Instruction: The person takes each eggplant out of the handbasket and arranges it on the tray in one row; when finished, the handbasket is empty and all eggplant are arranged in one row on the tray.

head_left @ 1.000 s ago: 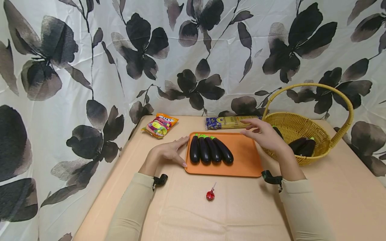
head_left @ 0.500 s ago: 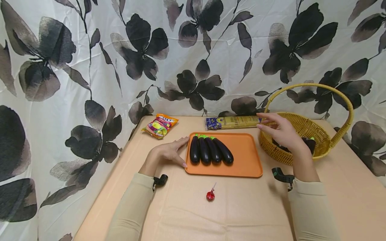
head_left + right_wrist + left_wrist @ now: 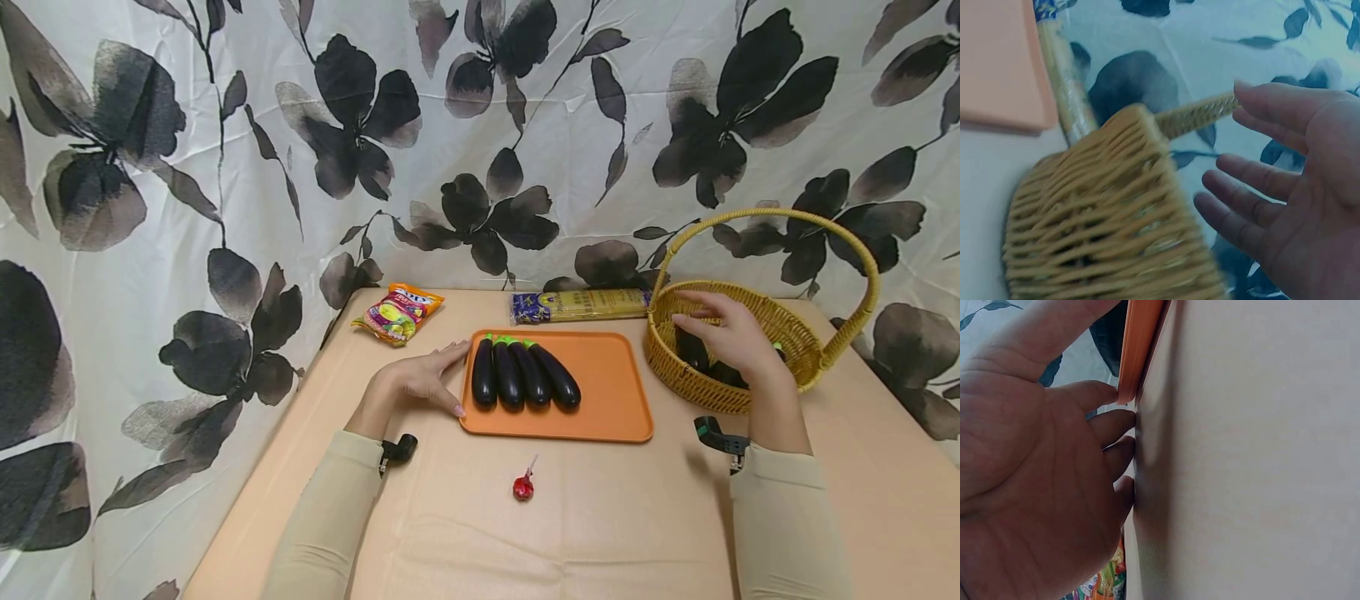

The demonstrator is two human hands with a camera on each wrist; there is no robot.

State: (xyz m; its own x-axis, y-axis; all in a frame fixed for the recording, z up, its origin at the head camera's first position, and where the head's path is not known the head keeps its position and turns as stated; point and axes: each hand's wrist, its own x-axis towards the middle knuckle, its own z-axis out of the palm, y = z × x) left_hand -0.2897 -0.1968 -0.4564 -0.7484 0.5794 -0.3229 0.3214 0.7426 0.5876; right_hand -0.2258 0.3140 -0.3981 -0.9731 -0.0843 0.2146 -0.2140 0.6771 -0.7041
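Observation:
Several eggplants lie side by side on the left half of an orange tray, green stem ends pointing away. My left hand touches the tray's left edge with thumb and fingers spread; in the left wrist view the fingertips rest by the tray's rim. My right hand hovers over the yellow wicker basket, fingers relaxed and holding nothing. Beneath it are more eggplants, partly hidden by the hand. In the right wrist view, the right hand is beside the basket's woven wall.
A red-wrapped lollipop lies in front of the tray. Behind stand an orange snack bag at left and a long packet of noodles. The basket's tall handle arches up beside the right hand. A floral curtain hangs behind.
My right hand has moved rightward from above the tray's right end to over the basket. The left hand stays at the tray's edge, and the eggplants on the tray have not moved.

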